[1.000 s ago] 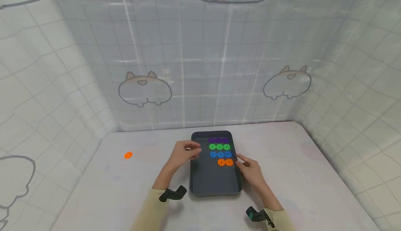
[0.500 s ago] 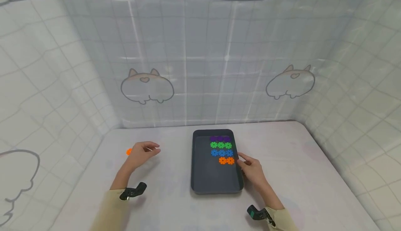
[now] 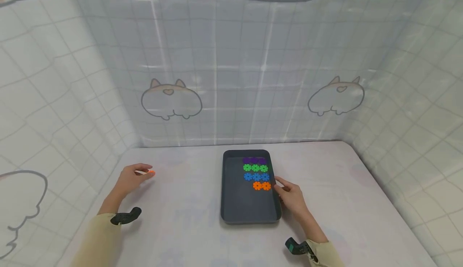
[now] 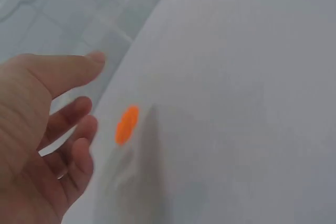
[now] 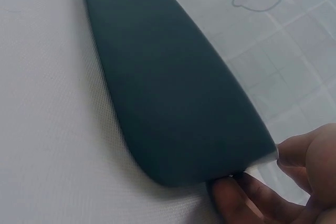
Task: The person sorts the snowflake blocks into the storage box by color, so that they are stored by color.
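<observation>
My left hand (image 3: 131, 179) reaches out at the left of the table, over a small orange flower-shaped disc (image 3: 152, 172). In the left wrist view its thumb and fingers are bent and spread apart, and the orange disc (image 4: 127, 125) lies beyond them, not held. The dark grey rectangular tray (image 3: 238, 210) stands in the middle. My right hand (image 3: 292, 198) pinches its right rim; in the right wrist view the fingers (image 5: 237, 202) reach under the tray wall (image 5: 173, 93). Inside the tray lie rows of purple (image 3: 255, 160), green (image 3: 255, 167), blue (image 3: 256, 177) and orange discs (image 3: 261, 185).
A white table (image 3: 181, 218) bears everything. Patterned sheets (image 3: 213, 78) with cartoon drawings close in the back, left and right sides. A black band with a camera sits on each wrist, over beige sleeves (image 3: 95, 239).
My left hand has swung from over the tray's left side leftward across the table to the loose orange disc. The right hand has kept its place on the tray rim.
</observation>
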Demonstrator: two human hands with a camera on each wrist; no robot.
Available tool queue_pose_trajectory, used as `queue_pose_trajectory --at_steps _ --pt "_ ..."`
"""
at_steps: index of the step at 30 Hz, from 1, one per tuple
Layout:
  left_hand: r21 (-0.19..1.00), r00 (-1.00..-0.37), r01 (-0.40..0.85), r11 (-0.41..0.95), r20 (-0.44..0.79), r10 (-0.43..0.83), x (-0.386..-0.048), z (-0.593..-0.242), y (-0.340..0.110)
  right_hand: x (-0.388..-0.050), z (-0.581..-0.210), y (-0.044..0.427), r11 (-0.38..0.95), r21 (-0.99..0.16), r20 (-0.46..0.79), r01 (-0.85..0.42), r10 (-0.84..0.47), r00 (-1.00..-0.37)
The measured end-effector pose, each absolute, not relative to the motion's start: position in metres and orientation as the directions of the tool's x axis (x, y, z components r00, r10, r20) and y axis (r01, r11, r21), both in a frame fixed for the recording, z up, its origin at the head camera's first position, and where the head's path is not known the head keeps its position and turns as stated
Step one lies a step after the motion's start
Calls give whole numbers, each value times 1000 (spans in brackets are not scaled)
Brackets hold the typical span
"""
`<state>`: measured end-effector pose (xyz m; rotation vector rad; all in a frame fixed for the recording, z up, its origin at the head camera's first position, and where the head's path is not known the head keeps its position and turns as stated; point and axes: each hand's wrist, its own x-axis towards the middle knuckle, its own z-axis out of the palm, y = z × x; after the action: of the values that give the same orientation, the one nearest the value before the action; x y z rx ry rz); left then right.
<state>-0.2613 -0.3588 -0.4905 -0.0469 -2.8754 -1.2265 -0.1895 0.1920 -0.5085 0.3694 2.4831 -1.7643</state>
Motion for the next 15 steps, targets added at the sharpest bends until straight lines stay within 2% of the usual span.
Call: queue_pose_trajectory --at_steps 6,15 --pt "693 -997 -46 719 -71 4 -273 -498 -375 -191 -507 192 312 -921 -191 232 157 -969" --pt "626 -997 -78 776 -69 -44 -279 -517 -381 -191 -507 191 318 -917 -194 240 171 -966"
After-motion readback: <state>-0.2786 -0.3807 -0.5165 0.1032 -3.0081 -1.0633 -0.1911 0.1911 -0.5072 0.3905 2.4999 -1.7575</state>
